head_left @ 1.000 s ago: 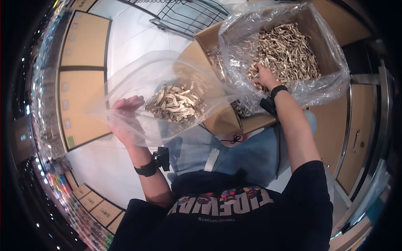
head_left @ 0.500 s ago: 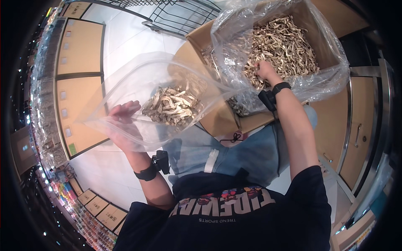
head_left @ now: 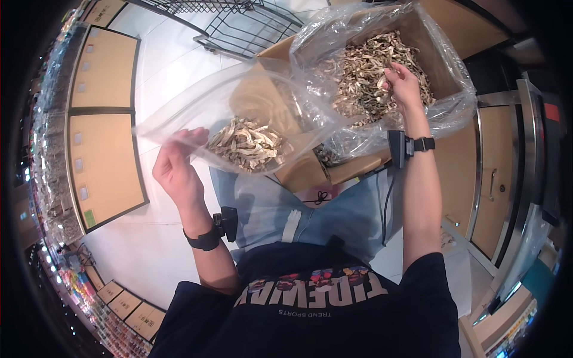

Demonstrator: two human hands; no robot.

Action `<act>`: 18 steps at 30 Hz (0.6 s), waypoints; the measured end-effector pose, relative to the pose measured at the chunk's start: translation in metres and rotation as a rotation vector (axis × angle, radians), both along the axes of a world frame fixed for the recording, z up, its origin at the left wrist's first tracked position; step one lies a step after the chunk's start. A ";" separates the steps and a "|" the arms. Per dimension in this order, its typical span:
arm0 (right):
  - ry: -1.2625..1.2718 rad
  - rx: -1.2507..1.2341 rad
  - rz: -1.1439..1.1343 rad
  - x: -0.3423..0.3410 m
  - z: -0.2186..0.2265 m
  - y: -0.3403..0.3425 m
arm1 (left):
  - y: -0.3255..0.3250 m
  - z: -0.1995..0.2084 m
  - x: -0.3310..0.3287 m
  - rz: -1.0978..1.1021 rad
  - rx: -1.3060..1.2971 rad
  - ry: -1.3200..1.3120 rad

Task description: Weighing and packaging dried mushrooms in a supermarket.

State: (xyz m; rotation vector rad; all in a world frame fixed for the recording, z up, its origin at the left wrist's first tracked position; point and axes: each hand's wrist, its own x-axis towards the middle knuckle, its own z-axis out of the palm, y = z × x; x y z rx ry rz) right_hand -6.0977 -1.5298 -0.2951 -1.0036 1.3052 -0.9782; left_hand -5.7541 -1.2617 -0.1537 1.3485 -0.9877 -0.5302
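My left hand (head_left: 179, 166) holds the left edge of a large clear plastic bag (head_left: 206, 92), its fingers curled at the film. Inside the bag lies a heap of pale-brown dried strips (head_left: 248, 143) that look like sliced dried mushrooms. To the right, a cardboard box (head_left: 439, 62) lined with a clear plastic liner (head_left: 319, 48) holds many more such slices (head_left: 364, 74). Above them my right hand (head_left: 406, 89) is closed in a pinch, with what looks like a dried mushroom slice at its fingertips. The bag's right side overlaps the box's near left edge.
A dark wire shopping cart (head_left: 250, 27) stands beyond the box. Wooden cabinets (head_left: 104, 167) line the left side, with packed shelves beyond. More cabinet doors (head_left: 495, 173) stand at the right. My knees are in front of the box, over a white tiled floor (head_left: 113, 256).
My right hand has lifted from the slices and moved right. My left hand has turned, its fingers now curled at the bag's edge, and the bag's left side has drawn in.
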 end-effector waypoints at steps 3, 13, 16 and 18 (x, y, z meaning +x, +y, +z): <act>-0.108 -0.104 -0.008 -0.014 0.044 0.003 | -0.012 0.000 -0.003 0.025 0.092 -0.116; -0.032 -0.463 0.192 0.041 0.202 0.072 | -0.040 0.019 -0.037 -0.113 0.121 -0.059; -0.003 -0.530 0.205 0.054 0.224 0.084 | -0.039 0.020 -0.038 -0.093 0.139 0.011; -0.007 -0.564 0.204 0.063 0.241 0.102 | -0.039 0.020 -0.038 -0.090 0.136 0.014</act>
